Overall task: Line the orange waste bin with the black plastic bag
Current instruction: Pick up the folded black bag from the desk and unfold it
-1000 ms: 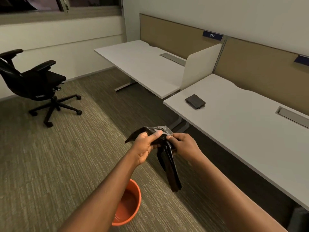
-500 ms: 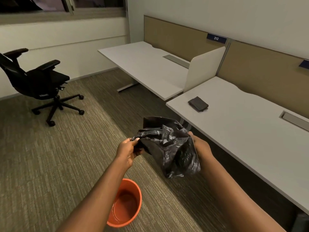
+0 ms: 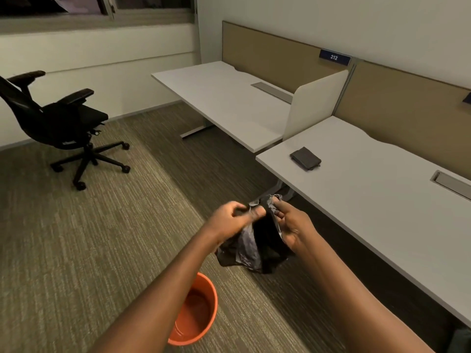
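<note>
A crumpled black plastic bag (image 3: pixel 257 245) hangs in the air between my two hands, its top edge pinched by both. My left hand (image 3: pixel 230 219) grips the bag's top on the left side. My right hand (image 3: pixel 293 225) holds the top on the right side, fingers curled into the plastic. The orange waste bin (image 3: pixel 204 314) stands on the carpet below my left forearm, which hides its left part. The visible inside of the bin holds nothing.
A white desk (image 3: pixel 382 200) runs along my right with a small dark folded item (image 3: pixel 305 158) on it. A second white desk (image 3: pixel 224 98) stands farther back behind a divider. A black office chair (image 3: pixel 63 121) sits on the carpet at the left.
The bag went from a narrow folded strip to a loose opened bunch. My hands then drew closer together at its top, and the bag now hangs lower.
</note>
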